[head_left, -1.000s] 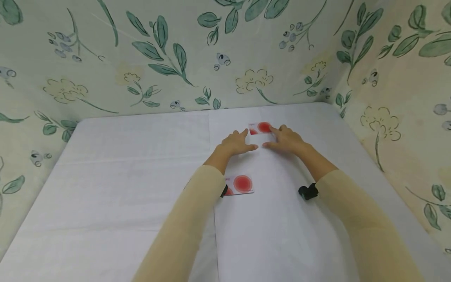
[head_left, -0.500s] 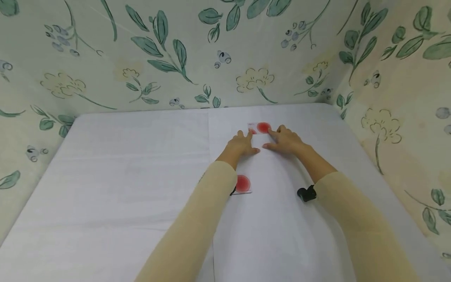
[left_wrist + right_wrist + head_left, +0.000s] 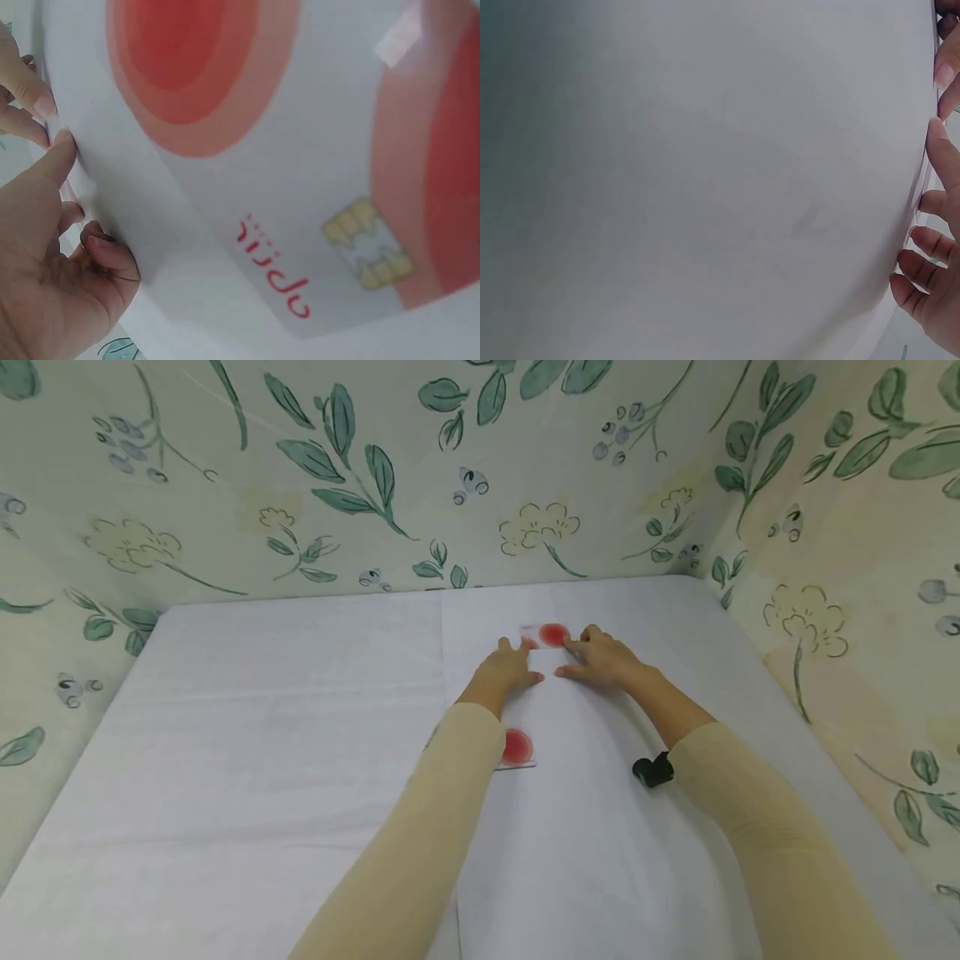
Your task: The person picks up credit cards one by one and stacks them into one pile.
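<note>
A flat white card (image 3: 553, 635) with red circles lies on the white cloth toward the far edge. The index finger of my left hand (image 3: 502, 675) touches its left end, thumb spread to the right. At its right end, my right hand (image 3: 606, 658) touches it with an extended index finger, its thumb stretched toward the other thumb. A second card (image 3: 517, 748) with red circles lies nearer, partly hidden by my left forearm. Close up in the left wrist view, this card (image 3: 247, 195) shows red lettering and a printed gold chip. The right wrist view shows mostly cloth, with fingers at its right edge.
White cloth (image 3: 262, 735) with fold lines covers the table. Leaf-and-flower patterned fabric (image 3: 420, 468) stands behind and along both sides. A black wrist camera (image 3: 653, 770) sits under the right sleeve.
My left hand and forearm have shifted right over the past second, covering more of the nearer card. The far card has slid slightly left, with my right hand following a little.
</note>
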The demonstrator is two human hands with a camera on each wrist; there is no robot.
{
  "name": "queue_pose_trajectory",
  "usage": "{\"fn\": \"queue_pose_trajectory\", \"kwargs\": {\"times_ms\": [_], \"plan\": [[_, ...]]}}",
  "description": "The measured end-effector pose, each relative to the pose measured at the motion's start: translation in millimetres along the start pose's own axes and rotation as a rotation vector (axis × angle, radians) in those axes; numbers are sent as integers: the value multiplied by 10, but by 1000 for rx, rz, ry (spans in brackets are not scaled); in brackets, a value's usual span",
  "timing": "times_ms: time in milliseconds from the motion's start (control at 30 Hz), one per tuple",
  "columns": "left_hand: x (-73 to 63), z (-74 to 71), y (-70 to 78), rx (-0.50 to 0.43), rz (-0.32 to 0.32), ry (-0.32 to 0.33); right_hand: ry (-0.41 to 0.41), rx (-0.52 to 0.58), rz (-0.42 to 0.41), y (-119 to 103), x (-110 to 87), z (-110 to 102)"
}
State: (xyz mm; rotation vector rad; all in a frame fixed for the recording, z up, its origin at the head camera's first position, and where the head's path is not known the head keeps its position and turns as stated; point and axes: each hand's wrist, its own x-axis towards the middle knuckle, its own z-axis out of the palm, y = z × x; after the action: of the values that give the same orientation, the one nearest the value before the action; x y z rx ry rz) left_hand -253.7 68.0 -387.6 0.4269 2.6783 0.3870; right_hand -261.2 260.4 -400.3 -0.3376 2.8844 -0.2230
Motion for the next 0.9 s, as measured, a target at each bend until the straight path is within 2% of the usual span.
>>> {"fn": "queue_pose_trajectory", "kwargs": {"times_ms": [133,433,733,900], "plan": [[-18,6,-5,-20,14,12,12,-18,-18,-8,-24,-1],[-25,37,-67,-96,-6,13,29,-6,-45,-48,-53,52],[-1,35,-122,-93,-17,8,43,-2,-95,-152,-62,62],[15,32,-159,-80,16,8,16,59,-65,-148,-32,38]]}}
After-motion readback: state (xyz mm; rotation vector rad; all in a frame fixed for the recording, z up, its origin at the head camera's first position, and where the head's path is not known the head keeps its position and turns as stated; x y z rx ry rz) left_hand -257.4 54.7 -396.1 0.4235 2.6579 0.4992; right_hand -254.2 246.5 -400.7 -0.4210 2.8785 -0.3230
